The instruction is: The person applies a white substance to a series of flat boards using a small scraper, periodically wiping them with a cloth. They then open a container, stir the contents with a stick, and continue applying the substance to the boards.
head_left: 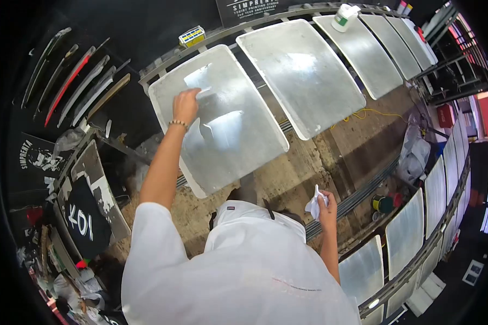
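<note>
One white scrap [204,91] pinched in my left grip [186,105], crumpled cloth [312,207] in my right grip [327,209]: likely cleaning the panel [229,89]; next needs light pressure.

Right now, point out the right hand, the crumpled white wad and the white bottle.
Right hand [328,210]: head view, middle of the hand.
Crumpled white wad [312,207]: head view, folds beside the fingers.
White bottle [341,20]: head view, body, around the label.

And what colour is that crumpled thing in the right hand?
The crumpled thing in the right hand is white, best seen in the head view.
</note>
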Demonstrator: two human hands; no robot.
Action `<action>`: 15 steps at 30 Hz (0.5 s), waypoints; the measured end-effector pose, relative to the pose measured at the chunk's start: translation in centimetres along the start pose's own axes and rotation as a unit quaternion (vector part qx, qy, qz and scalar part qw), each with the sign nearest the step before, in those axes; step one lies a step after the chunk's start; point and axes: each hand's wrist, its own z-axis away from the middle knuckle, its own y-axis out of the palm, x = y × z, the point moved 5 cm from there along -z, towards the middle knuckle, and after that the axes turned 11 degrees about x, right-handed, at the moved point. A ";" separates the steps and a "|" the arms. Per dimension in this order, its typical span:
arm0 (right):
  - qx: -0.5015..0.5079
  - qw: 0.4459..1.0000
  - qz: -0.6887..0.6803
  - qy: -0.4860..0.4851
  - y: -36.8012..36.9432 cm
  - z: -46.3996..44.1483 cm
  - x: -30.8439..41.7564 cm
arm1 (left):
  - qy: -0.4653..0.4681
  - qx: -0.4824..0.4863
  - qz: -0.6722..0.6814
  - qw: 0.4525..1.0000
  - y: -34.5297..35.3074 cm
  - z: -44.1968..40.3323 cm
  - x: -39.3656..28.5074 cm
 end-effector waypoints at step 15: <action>0.097 0.988 0.117 -0.007 -7.8 -12.0 3.1 | -0.123 -0.016 -0.012 0.992 5.3 -10.0 4.9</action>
